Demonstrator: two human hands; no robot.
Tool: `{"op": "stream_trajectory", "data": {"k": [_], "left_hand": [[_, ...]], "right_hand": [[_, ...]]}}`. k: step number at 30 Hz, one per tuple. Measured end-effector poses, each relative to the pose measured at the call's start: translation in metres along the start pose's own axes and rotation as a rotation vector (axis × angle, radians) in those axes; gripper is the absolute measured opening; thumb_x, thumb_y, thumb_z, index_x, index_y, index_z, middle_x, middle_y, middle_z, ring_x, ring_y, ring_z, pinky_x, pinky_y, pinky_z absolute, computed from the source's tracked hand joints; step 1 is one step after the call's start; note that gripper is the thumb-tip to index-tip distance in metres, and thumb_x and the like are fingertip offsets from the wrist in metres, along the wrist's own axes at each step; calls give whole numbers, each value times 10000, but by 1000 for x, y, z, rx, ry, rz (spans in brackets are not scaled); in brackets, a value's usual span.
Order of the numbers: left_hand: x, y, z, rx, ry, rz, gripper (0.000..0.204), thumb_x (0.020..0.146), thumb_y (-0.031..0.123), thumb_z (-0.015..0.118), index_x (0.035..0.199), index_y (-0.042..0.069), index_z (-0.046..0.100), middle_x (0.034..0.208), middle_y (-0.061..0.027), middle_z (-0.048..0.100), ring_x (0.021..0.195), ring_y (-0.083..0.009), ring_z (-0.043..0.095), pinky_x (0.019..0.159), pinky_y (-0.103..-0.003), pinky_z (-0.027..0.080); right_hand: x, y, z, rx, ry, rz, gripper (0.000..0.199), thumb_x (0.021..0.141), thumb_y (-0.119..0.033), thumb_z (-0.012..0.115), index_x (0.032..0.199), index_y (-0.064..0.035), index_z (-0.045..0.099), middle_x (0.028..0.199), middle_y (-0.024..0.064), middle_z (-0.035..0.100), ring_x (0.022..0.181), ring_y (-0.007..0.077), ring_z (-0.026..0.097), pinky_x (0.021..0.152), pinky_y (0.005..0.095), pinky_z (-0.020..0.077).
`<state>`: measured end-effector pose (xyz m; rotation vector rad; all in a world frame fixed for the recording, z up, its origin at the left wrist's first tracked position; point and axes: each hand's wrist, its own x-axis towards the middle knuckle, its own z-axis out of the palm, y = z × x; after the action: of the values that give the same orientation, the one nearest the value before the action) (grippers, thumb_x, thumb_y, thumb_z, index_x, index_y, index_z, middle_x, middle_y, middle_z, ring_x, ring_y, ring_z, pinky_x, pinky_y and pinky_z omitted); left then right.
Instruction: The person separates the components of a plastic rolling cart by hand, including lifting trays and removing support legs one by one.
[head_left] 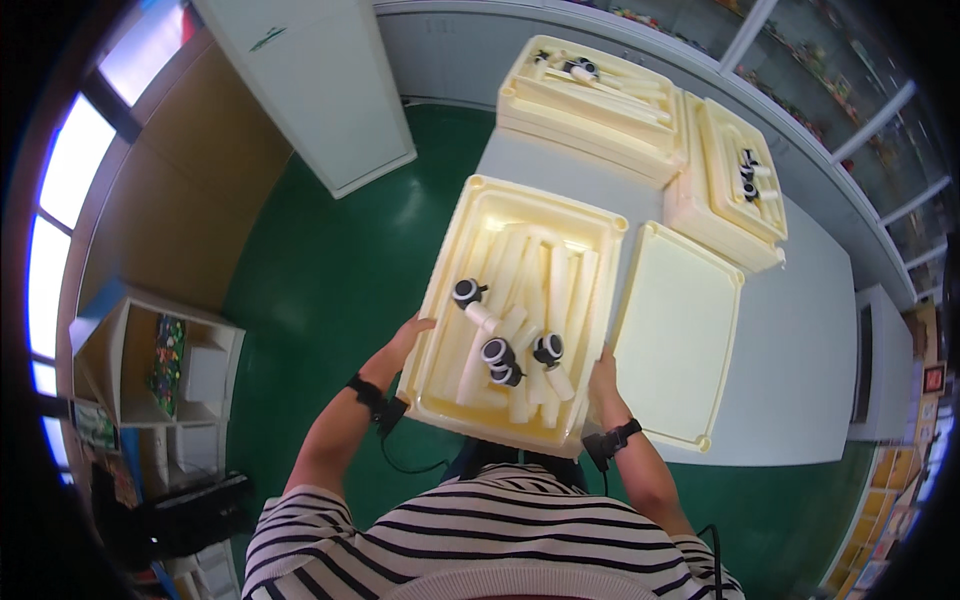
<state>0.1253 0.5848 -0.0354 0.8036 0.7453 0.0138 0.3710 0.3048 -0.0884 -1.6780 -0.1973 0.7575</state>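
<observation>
A cream plastic bin (490, 427) is between my two hands, in front of my body. Several white tubes (537, 280) lie along its bottom. On top of them are casters (468, 293) with black and white wheels and white tube stems. My left hand (413, 331) is closed on the left side of the bin, its thumb over the rim. My right hand (603, 381) grips the right side; most of its fingers are hidden by the bin wall. Beside my right hand, a shallow cream tray or lid (682, 335) lies flat on the grey table (790, 350).
Stacked cream bins (590, 125) with tubes and casters stand at the table's far edge. Another such stack (725, 210) sits to their right. A white panel (315, 90) stands far left on the green floor (290, 270). White shelves (170, 370) are at left.
</observation>
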Motion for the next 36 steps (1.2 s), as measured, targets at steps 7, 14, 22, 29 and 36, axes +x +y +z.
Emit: {"op": "stream_trajectory", "data": {"k": [7, 14, 22, 29, 36], "left_hand": [[-54, -24, -7, -121, 129, -9, 465, 737, 137, 418, 1169, -28, 468, 1031, -172, 587, 894, -272, 596, 807, -366, 485], [-89, -12, 29, -135, 270, 22, 447, 746, 191, 416, 1103, -62, 510, 1001, -191, 592, 859, -284, 598, 789, -361, 486], [-78, -7, 115, -45, 58, 29, 424, 702, 121, 455, 1078, -66, 518, 959, -181, 601, 809, -265, 609, 714, -341, 518], [-61, -22, 190, 56, -116, 21, 421, 748, 143, 466, 1081, -111, 504, 987, -224, 597, 822, -288, 629, 747, -363, 528], [7, -37, 290, 99, -113, -125, 441, 707, 112, 432, 1078, -114, 506, 995, -231, 592, 846, -303, 622, 785, -367, 514]], "right_hand": [[-20, 8, 13, -67, -32, -49, 415, 825, -150, 580, 1211, -40, 473, 1100, 138, 585, 1005, 211, 555, 841, 302, 430], [-43, -50, -2, -37, -144, -44, 482, 831, -135, 573, 1270, -34, 402, 1168, 132, 542, 1051, 194, 517, 875, 292, 410], [-86, -118, -111, 290, -311, 21, 638, 742, 70, 505, 1333, -3, 273, 1242, 147, 455, 1106, 220, 483, 899, 310, 421], [-145, -131, -196, 397, -178, -1, 655, 707, 123, 447, 1326, -4, 278, 1258, 150, 432, 1138, 233, 463, 918, 324, 418], [-103, -105, -299, 552, -125, 66, 651, 703, 98, 443, 1323, -9, 272, 1256, 161, 424, 1137, 270, 461, 930, 351, 413]]}}
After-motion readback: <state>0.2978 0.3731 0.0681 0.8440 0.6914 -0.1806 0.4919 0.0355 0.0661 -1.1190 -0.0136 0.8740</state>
